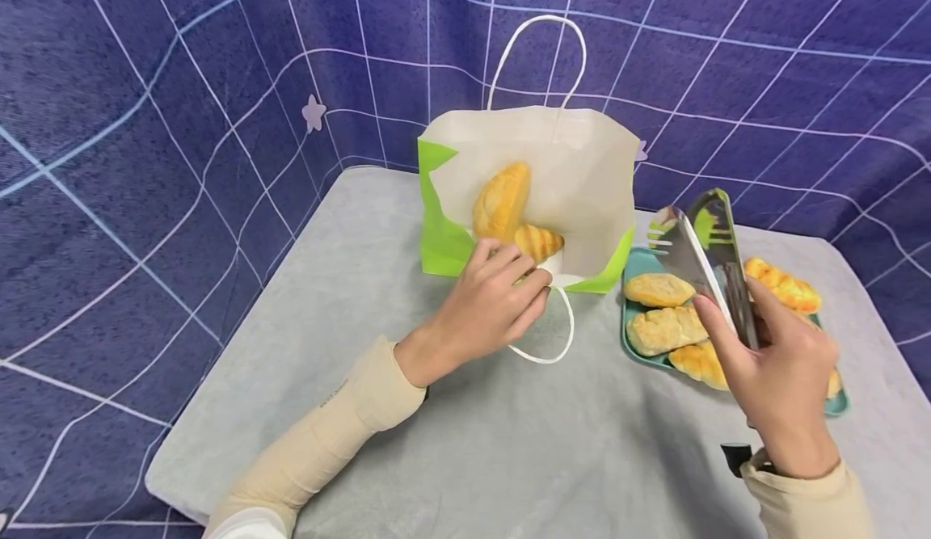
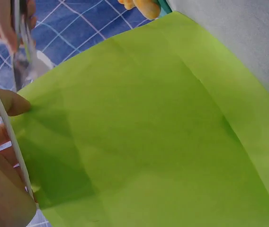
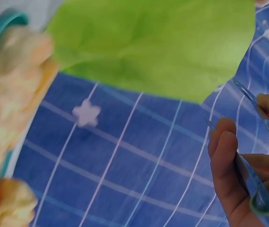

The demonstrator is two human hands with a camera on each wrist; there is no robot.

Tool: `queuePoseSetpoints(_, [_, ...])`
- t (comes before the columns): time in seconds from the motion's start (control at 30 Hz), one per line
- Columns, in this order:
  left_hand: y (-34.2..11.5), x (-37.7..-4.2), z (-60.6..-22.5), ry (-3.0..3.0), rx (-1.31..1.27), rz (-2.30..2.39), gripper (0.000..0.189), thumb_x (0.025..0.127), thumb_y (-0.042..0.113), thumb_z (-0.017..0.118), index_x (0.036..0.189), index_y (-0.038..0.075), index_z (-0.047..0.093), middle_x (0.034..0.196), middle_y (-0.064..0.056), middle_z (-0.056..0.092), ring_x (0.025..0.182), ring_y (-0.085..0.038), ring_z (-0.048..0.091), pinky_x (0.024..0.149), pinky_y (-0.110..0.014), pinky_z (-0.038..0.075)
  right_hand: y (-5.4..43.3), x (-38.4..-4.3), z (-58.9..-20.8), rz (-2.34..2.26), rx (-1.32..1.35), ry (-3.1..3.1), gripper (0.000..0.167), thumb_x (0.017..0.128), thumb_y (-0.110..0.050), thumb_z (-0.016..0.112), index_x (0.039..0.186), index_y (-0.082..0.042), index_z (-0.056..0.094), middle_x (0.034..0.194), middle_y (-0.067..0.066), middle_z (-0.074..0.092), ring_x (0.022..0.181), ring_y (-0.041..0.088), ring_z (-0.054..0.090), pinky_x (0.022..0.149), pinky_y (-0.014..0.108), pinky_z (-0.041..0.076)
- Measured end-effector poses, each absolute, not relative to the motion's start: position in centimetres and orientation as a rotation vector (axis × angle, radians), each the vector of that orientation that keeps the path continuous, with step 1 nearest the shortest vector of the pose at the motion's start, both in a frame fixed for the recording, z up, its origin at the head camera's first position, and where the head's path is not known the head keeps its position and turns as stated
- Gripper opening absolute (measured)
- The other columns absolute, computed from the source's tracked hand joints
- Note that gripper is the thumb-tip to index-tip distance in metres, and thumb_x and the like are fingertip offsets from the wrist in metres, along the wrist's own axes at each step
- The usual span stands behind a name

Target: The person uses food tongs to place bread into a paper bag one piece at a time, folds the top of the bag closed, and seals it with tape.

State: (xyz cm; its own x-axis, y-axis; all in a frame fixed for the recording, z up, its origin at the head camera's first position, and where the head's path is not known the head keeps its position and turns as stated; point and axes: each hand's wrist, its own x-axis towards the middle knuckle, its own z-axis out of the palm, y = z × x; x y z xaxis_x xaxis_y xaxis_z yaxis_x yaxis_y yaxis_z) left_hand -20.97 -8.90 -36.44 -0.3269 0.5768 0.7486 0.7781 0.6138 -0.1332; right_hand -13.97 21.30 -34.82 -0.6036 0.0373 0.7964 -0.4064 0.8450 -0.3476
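Note:
My left hand (image 1: 494, 301) holds the near rim of a green and white paper bag (image 1: 596, 191), fingers over the edge. Inside the bag lie a yellow bread roll (image 1: 502, 200) and a small croissant (image 1: 539, 242). In the left wrist view, the bag's green side (image 2: 148, 123) fills most of the picture, with a thumb pressed against it. To the right of the bag, my right hand (image 1: 789, 369) grips metal tongs (image 1: 730, 264) above the bread tray. Their two arms are spread, and no bread shows between them.
A teal tray (image 1: 840, 406) holds several breads, among them an oval roll (image 1: 658, 289) and a braided loaf (image 1: 784, 284). One white handle (image 1: 584, 46) stands up at the back; another (image 1: 570, 329) hangs in front. Blue gridded cloth (image 1: 349, 54) hangs behind the grey table (image 1: 509, 458).

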Motion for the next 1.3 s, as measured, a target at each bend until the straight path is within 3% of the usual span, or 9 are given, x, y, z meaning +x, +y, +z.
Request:
queuePoseSetpoints(0.2, [-8.6,-20.8,-36.7,-2.033,-1.073,-0.388,0.019,0.087,0.013,0.048,0.079,0.012,0.065,0.075,0.001,0.053,0.073,-0.018,0.047,0.085,-0.039,0.038,25.8,-12.7,-36.4,0.575,0.120,-2.245,0.042,0.079,-0.026,0.083,0.107,0.003,0.072,0.064,0.020,0.067,0.057,-0.027,0.038,0.049,0.007,0.029])
queuePoseSetpoints(0.4, [-8.7,-21.3,-36.3,-2.037,-1.064,-0.397,0.019,0.088,0.013,0.048,0.081,0.011,0.066,0.076,0.000,0.055,0.073,-0.019,0.048,0.085,-0.039,0.038,28.9,-11.9,-37.2,0.572,-0.059,-2.261,0.045,0.076,-0.027,0.085,0.111,-0.002,0.074,0.075,0.027,0.069,0.064,-0.034,0.037,0.060,0.002,0.027])
queuePoseSetpoints(0.63, [-9.0,-21.4,-36.4,-2.052,-1.063,-0.408,0.020,0.089,0.013,0.046,0.082,0.010,0.065,0.076,0.000,0.053,0.074,-0.019,0.048,0.086,-0.040,0.037,31.1,-12.5,-38.4,0.499,-0.111,-2.351,0.051,0.072,-0.031,0.088,0.110,-0.001,0.074,0.075,0.025,0.070,0.062,-0.032,0.032,0.053,0.018,0.030])
queuePoseSetpoints(0.8, [-8.8,-21.2,-36.6,-2.058,-1.077,-0.408,0.021,0.090,0.014,0.046,0.084,0.010,0.066,0.077,0.000,0.054,0.075,-0.020,0.048,0.086,-0.040,0.037,32.3,-12.2,-39.3,0.435,-0.115,-2.443,0.058,0.067,-0.032,0.091,0.115,-0.005,0.073,0.070,0.018,0.070,0.054,-0.017,0.039,0.047,0.026,0.031])
queuePoseSetpoints(1.03, [-8.4,-21.2,-36.8,-2.048,-1.081,-0.445,0.017,0.088,0.013,0.051,0.084,0.010,0.067,0.077,-0.001,0.056,0.074,-0.020,0.050,0.084,-0.040,0.038,33.5,-10.4,-40.0,0.492,-0.101,-2.513,0.062,0.065,-0.023,0.093,0.122,-0.010,0.072,0.071,0.012,0.070,0.059,-0.026,0.036,0.053,0.017,0.033])
queuePoseSetpoints(1.2, [-8.3,-21.4,-36.7,-2.048,-1.068,-0.456,0.017,0.089,0.013,0.052,0.086,0.009,0.068,0.078,-0.002,0.058,0.074,-0.021,0.051,0.086,-0.041,0.039,34.0,-9.0,-39.7,0.647,0.035,-2.571,0.064,0.059,-0.012,0.095,0.120,-0.015,0.074,0.073,-0.015,0.068,0.064,-0.021,0.052,0.060,0.006,0.038])
queuePoseSetpoints(1.3, [-8.4,-21.5,-36.8,-2.053,-1.056,-0.458,0.018,0.089,0.014,0.052,0.087,0.009,0.069,0.079,-0.002,0.061,0.075,-0.021,0.051,0.087,-0.042,0.039,34.4,-8.1,-39.7,0.641,0.152,-2.614,0.066,0.058,-0.009,0.094,0.120,-0.017,0.074,0.078,-0.021,0.066,0.071,-0.022,0.053,0.063,0.004,0.039])
